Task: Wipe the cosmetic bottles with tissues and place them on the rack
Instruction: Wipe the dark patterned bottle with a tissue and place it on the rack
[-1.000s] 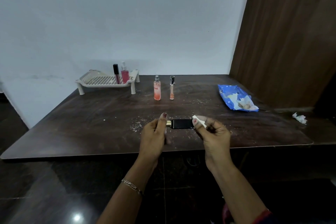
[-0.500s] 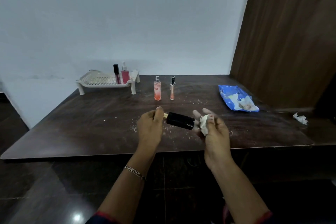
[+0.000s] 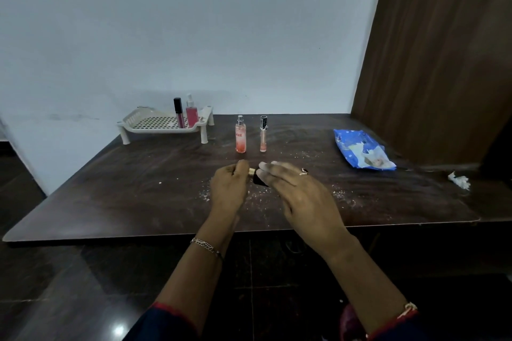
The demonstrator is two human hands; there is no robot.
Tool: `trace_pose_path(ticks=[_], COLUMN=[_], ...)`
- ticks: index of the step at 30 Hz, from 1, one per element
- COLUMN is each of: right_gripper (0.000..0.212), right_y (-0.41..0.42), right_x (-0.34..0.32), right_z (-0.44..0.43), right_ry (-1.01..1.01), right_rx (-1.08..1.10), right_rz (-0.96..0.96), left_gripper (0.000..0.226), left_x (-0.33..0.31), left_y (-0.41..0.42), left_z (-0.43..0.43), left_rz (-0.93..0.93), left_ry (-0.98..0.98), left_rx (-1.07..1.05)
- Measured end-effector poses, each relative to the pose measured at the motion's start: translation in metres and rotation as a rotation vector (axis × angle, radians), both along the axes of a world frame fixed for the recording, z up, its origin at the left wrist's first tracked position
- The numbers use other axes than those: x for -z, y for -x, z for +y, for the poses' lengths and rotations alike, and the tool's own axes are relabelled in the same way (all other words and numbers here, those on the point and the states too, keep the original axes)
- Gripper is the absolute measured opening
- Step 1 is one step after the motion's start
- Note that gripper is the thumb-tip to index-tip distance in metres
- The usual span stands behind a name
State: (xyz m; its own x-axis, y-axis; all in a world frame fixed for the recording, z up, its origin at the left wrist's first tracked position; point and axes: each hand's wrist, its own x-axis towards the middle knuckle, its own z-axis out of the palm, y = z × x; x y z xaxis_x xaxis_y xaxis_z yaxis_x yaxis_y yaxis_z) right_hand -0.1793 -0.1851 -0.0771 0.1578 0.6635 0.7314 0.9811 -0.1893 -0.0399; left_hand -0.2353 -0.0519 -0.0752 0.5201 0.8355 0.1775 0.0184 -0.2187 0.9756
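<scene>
Scanning from the rack (image 3: 133, 122) at upper left across to centre frame, I see the left hand (image 3: 230, 188) pinching the gold cap (image 3: 251, 171) of the black bottle (image 3: 259, 180) over the table (image 3: 138, 188). The right hand (image 3: 299, 188) lies across it, fingers straight; any tissue is hidden underneath. With only that one-ended pinch, I reckon a firm wipe could twist the bottle loose and drop it.

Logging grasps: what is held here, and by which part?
The left hand pinches the black bottle by its gold cap; the right hand lies with straight fingers over its body.
</scene>
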Motion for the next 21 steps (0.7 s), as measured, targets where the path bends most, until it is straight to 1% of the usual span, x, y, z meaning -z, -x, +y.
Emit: trace_pose_path(ticks=[2, 5, 7, 9, 10, 11, 12, 14, 16, 17, 18, 19, 21], right_gripper=[0.052, 0.049, 0.052, 0.055, 0.054, 0.051, 0.046, 0.031, 0.022, 0.021, 0.021, 0.021, 0.02], right_y=[-0.004, -0.011, -0.015, -0.021, -0.024, -0.024, -0.021, -0.015, -0.007, -0.003, 0.001, 0.005, 0.012], right_x=[0.008, 0.019, 0.023, 0.027, 0.029, 0.03, 0.029, 0.025, 0.023, 0.024, 0.025, 0.025, 0.023], right_z=[-0.006, -0.019, -0.025, -0.027, -0.026, -0.026, -0.024, -0.018, -0.008, -0.003, 0.002, 0.005, 0.008], right_ry=[0.017, 0.035, 0.038, -0.028, -0.1, -0.192, -0.292, -0.498, -0.668, -0.717, -0.743, -0.764, -0.832], right_rx=[0.024, 0.053, 0.073, 0.081, 0.087, 0.102, 0.123, 0.11, -0.015, -0.079, -0.12, -0.15, -0.19], right_rz=[-0.054, -0.077, -0.091, -0.035, 0.059, 0.204, 0.395, 0.873, 1.31, 1.458, 1.546, 1.595, 1.648], left_gripper=[0.038, 0.035, 0.032, 0.03, 0.029, 0.03, 0.03, 0.033, 0.034, 0.034, 0.035, 0.039, 0.049], left_x=[0.003, 0.005, 0.006, 0.007, 0.008, 0.008, 0.009, 0.01, 0.009, 0.008, 0.007, 0.005, -0.001], left_y=[0.001, 0.002, 0.003, 0.005, 0.007, 0.007, 0.008, 0.008, 0.006, 0.006, 0.005, 0.005, 0.008], left_z=[0.003, 0.005, 0.006, 0.007, 0.007, 0.007, 0.008, 0.008, 0.006, 0.004, 0.002, 0.0, -0.007], left_rz=[0.022, 0.021, 0.022, 0.028, 0.027, 0.027, 0.027, 0.026, 0.018, 0.009, -0.008, -0.013, 0.039], left_ry=[0.011, 0.021, 0.034, 0.026, 0.024, 0.028, 0.032, 0.035, 0.035, 0.035, 0.024, -0.01, -0.159], left_rx=[0.0, -0.003, -0.009, -0.01, -0.009, -0.01, -0.011, -0.021, -0.038, -0.044, -0.047, -0.053, -0.106])
